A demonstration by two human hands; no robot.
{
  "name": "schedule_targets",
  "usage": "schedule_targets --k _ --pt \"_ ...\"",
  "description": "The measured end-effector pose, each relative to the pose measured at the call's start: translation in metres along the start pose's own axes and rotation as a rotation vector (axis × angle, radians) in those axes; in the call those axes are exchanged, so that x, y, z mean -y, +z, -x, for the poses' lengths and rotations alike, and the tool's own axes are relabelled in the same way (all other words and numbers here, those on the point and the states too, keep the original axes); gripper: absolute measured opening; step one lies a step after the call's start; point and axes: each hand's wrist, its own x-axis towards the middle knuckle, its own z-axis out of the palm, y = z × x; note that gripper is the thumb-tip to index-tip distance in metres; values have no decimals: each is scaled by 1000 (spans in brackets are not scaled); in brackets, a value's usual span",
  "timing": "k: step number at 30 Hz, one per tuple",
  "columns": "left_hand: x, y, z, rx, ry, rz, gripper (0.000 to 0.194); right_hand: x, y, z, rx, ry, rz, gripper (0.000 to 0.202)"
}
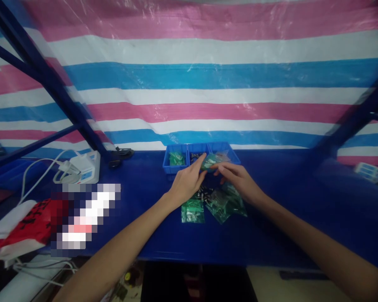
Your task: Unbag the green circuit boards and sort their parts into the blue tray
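A small green-tinted plastic bag [211,160] is held up between my two hands, in front of the blue bins. My left hand [188,181] grips its left side, thumb and fingers around it. At its right edge, the fingers of my right hand [234,174] are closed on the plastic; the fingertips are slightly blurred. Below the hands lies a loose cluster of small dark and silvery metal parts [204,194]. A flat green bag [192,211] rests beneath my left hand, and several more crumpled green bags [222,204] lie under my right hand.
Three joined blue bins stand behind my hands: the left bin [175,169] holds green bags, the middle one small dark parts [195,156], the right one clear bags [223,156]. A white power strip [90,167] with cables and a red-and-white bag [34,222] lie left on the blue table [290,201].
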Motion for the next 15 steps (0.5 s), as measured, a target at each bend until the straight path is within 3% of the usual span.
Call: schedule_targets --k 3,7,11,15 --pt "1 -1 0 -10 4 7 60 2 0 1 -2 2 10 33" --pt "-3 -4 -2 -42 -1 99 41 2 -2 2 -7 -5 -4 32" --pt "-4 -5 -9 -72 -200 415 30 1 -3 3 -14 -17 -4 30" --pt "0 -8 -14 -20 -333 677 26 2 -4 3 -10 -19 -3 30"
